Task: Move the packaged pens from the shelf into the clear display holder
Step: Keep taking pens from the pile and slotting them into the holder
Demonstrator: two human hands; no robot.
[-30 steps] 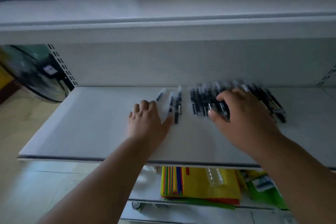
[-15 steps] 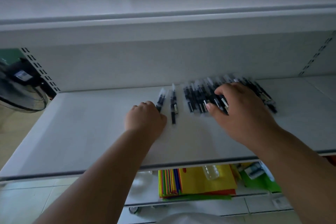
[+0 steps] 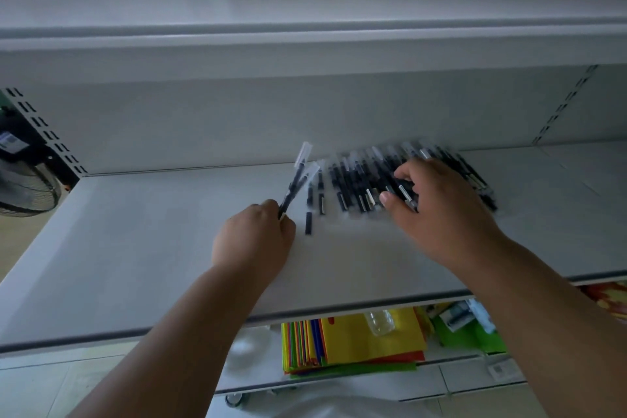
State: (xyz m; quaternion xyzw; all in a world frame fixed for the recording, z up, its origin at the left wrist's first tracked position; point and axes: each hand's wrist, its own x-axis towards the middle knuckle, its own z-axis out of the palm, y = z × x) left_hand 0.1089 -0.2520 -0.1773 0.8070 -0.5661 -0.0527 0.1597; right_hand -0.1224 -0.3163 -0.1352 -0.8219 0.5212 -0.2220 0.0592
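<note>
Standing at the far left edge of the frame, a dark floor fan [image 3: 20,187] shows beside the slotted upright [image 3: 44,132] of the shelving. Right of it the white shelf [image 3: 135,248] runs across the middle of the frame. Left of centre, the left hand [image 3: 252,241] rests on the shelf with its fingers curled, pinching the lower end of one packaged pen [image 3: 294,180], which tilts up and away toward the back wall, its clear wrapper tip raised off the surface. Just right of that pen, two more wrapped pens [image 3: 314,197] lie flat and a little apart from the rest. Further right, at centre right of the frame, the main row of packaged pens [image 3: 359,187] lies side by side on the shelf, blurred. The right hand [image 3: 437,210] lies over this row, its fingers bent and spread down onto the pens; whether it actually grips any, I cannot tell. At lower centre, under the shelf, a stack of coloured paper [image 3: 356,343] sits on a lower shelf with a small clear bottle [image 3: 379,322] on top.
</note>
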